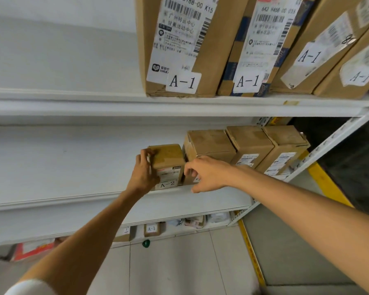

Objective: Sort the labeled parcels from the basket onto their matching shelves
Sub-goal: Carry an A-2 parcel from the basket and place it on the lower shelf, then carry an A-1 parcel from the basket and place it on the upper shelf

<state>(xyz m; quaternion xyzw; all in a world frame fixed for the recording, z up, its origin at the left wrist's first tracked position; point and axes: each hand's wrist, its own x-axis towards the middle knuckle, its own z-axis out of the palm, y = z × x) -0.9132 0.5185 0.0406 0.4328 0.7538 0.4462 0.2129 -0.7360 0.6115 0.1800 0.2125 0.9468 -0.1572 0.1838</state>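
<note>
Fingers of the left hand (pixel 145 173) curl round the left face of the A-2 parcel (pixel 168 160), a small brown carton, so that hand grips it. The right hand (pixel 205 174) reaches to the carton's lower right front corner with its fingers bent. Whether they pinch the carton, merely touch it, or rest on the neighbouring box (pixel 209 144) cannot be told, as the fingertips lie behind the hand.

The A-2 parcel stands upright at the front edge of the middle shelf (pixel 73 202), its white label facing out. It is at the left end of a row of brown boxes that runs toward the shelf's right end, and it is just beside the nearest of them, perhaps touching. On the upper shelf (pixel 94 103) stand the taller A-1 cartons (pixel 179 50), near that shelf's right end.

The step in hand looks like the setting down of this parcel, and it seems nearly finished: the carton appears to bear on the shelf already. The next move would call for a gentle release by both hands so the narrow carton does not tip off the front edge, perhaps with a small push inward to line it up with the row. The basket is not in view, so how many parcels remain cannot be judged
</note>
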